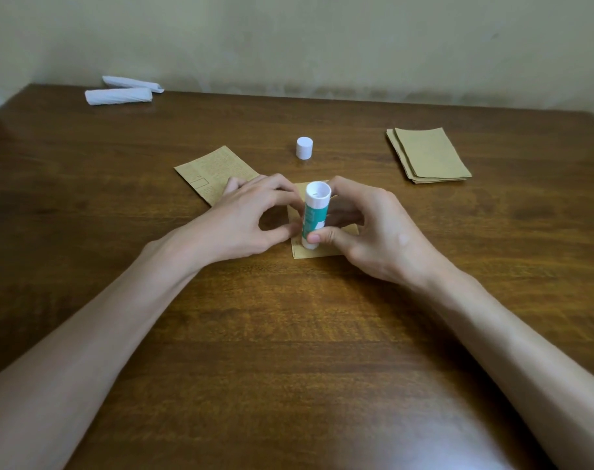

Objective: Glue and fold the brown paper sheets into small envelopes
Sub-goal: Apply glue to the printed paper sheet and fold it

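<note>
A white and green glue stick point(314, 213) stands upright with its cap off, over a small brown paper sheet point(322, 251) at the table's middle. My left hand point(244, 222) pinches the stick from the left with curled fingers. My right hand point(373, 232) grips it from the right, thumb pressed near its base. Most of the sheet is hidden under both hands. The white cap point(304, 148) stands alone on the table behind them.
A printed brown sheet point(214, 171) lies to the left, partly under my left hand. A stack of brown sheets point(427, 156) sits at the right. Two white rolled packets point(119, 95) lie at the far left. The wooden table point(288, 334) meets a wall behind.
</note>
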